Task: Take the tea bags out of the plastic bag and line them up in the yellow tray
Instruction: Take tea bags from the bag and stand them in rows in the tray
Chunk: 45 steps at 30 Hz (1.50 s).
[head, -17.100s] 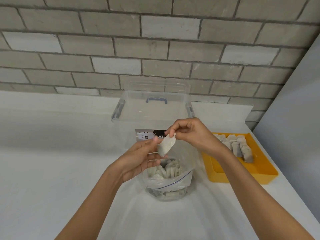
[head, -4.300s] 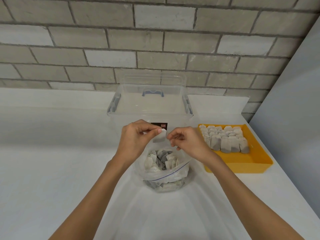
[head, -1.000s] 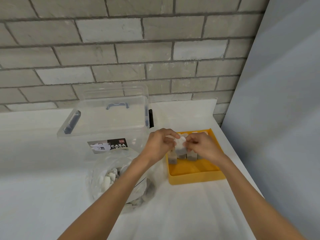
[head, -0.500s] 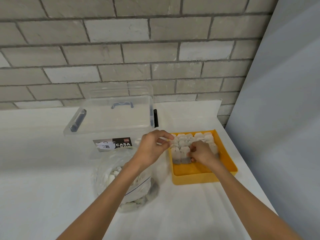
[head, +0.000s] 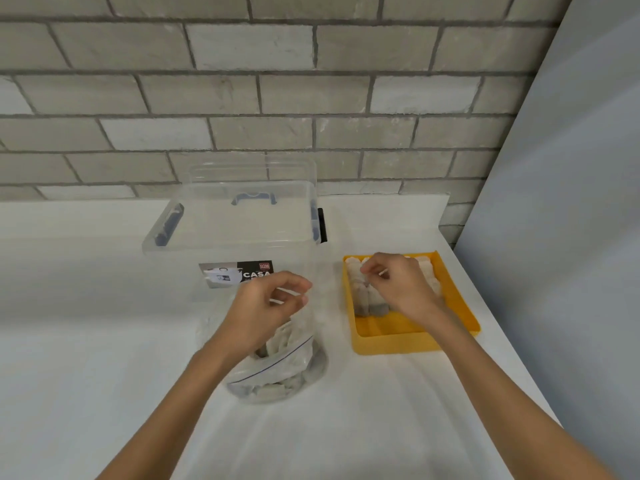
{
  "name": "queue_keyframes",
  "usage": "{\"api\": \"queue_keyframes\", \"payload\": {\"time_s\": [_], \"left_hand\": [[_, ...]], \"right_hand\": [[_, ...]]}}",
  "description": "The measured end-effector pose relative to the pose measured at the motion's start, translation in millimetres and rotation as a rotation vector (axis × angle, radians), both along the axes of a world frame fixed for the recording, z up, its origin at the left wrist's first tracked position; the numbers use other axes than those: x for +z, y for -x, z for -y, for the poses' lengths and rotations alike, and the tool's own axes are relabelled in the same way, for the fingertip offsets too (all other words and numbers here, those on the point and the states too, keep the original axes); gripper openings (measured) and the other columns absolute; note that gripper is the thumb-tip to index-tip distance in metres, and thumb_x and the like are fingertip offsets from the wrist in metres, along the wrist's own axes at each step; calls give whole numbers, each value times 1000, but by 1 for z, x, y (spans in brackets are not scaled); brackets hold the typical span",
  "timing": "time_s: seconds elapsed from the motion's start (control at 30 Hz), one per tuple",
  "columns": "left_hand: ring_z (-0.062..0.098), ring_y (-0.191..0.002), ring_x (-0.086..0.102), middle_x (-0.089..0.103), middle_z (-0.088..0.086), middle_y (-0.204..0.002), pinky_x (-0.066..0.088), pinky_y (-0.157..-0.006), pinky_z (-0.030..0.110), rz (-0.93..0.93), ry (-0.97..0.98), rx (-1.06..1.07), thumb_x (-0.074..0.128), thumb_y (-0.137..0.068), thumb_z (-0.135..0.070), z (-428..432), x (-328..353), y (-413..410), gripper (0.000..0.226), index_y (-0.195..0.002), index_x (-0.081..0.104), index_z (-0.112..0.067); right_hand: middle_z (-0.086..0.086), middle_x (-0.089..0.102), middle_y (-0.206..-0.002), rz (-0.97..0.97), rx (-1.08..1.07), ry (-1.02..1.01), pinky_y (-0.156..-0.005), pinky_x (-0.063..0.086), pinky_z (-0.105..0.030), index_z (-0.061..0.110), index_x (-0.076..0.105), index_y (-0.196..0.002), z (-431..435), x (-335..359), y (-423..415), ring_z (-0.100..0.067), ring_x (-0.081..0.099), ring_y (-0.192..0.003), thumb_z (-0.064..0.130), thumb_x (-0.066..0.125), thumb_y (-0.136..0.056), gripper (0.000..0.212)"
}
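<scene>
On the white surface (head: pixel 104 341): I see a plastic bag (head: pixel 277 372) of tea bags near the middle, a yellow tray (head: pixel 408 341) just to its right, and a clear storage box (head: pixel 235 223) behind the bag, against the brick wall (head: pixel 277 98).
Right hand (head: pixel 398 289): it hangs over the rows in the tray, knuckles up, fingers (head: pixel 370 270) curled together in a pinch at the far-left part of the rows. I cannot tell whether a tea bag or its string sits in that pinch; the hand covers the spot.
Left hand (head: pixel 266 306): it hovers over the open mouth of the plastic bag, thumb and forefinger close together with thin white slivers between them, perhaps a string or tag. I cannot tell if it truly grips anything.
Tea bags in tray (head: pixel 360 296): they stand on edge, packed against one another and filling the far half. I judge that standing them lets more fit and keeps the lines straight.
Free space: the near strip of the tray floor is bare, so the next row belongs there.
Plastic bag contents: many tea bags (head: pixel 273 344) remain heaped inside, so I judge the task well short of done.
Bag position: it sits just beside the tray, I think to keep each transfer short.
</scene>
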<state>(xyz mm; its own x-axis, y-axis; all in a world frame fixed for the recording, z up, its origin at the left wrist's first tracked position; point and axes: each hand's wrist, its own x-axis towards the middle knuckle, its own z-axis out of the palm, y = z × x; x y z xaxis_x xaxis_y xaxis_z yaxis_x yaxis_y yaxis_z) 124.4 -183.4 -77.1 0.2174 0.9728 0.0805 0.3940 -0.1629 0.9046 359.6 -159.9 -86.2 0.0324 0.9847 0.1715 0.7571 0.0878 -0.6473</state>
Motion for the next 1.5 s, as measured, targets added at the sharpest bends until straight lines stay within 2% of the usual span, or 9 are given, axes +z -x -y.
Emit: {"api": "queue_keyframes", "payload": {"time_s": [0.17,0.27,0.4,0.53,0.7,1.0,1.13,1.33,1.5], "left_hand": [[3,-90,60,67,-11,-103,45,-81,16,-298,-142,82,74,-79,-5,3,-26,56,30,-82,70,-35],[24,-115,49,54,-1,-125,38,-96,35,-520,-207,113,79,-74,-12,3,-41,77,31,-85,71,-40],[28,-134,27,29,0,-145,32,-105,45,-636,-3,109,76,-78,-29,12,-54,89,33,-108,65,-39],[28,-136,26,22,2,-147,30,-107,38,-567,39,64,76,-77,-30,13,-66,93,49,-123,58,-28],[29,-131,33,22,0,-148,35,-107,38,-523,51,68,75,-79,-24,14,-73,92,53,-127,55,-24],[14,-133,36,40,-7,-139,24,-106,40,-522,-116,201,67,-85,-35,12,-66,90,33,-118,62,-32],[3,-115,53,58,-19,-113,36,-104,39,-228,-262,212,67,-84,-43,8,-37,85,23,-105,68,-34],[-9,-85,63,70,-22,-85,44,-83,10,-25,-237,118,72,-84,-26,-1,-6,76,5,-88,74,-25],[-8,-82,63,69,-20,-80,44,-78,6,-64,-221,85,73,-82,-25,-7,-4,77,4,-86,73,-27]], "right_hand": [[2,70,-89,-67,282,22,-69,42,-6,13,71,-95,23,13,70,3,57,-70,4,57,-87,18],[0,71,-90,-37,427,91,-70,44,-8,14,71,-96,29,5,111,-3,60,-76,4,58,-87,19],[-7,68,-99,99,409,194,-83,52,-30,13,67,-105,24,-19,141,-19,63,-92,7,53,-88,23],[-18,59,-115,253,138,314,-83,49,-37,6,56,-117,15,-37,156,-36,57,-105,20,50,-91,30],[-8,63,-115,244,21,333,-79,45,-34,16,55,-120,11,-49,168,-29,56,-110,26,57,-88,33],[-4,68,-81,-405,44,244,-60,52,-19,22,69,-90,23,-36,146,-10,63,-67,0,71,-79,24],[-7,70,-81,-682,81,264,-51,48,-17,12,68,-90,30,-22,141,-14,64,-62,-3,70,-79,19],[-2,71,-77,-796,131,222,-60,53,-20,12,68,-93,27,-15,139,-9,68,-65,-3,70,-80,20],[-2,73,-83,-732,166,213,-60,53,-20,16,69,-93,22,-16,138,-12,69,-71,0,71,-80,20]]}}
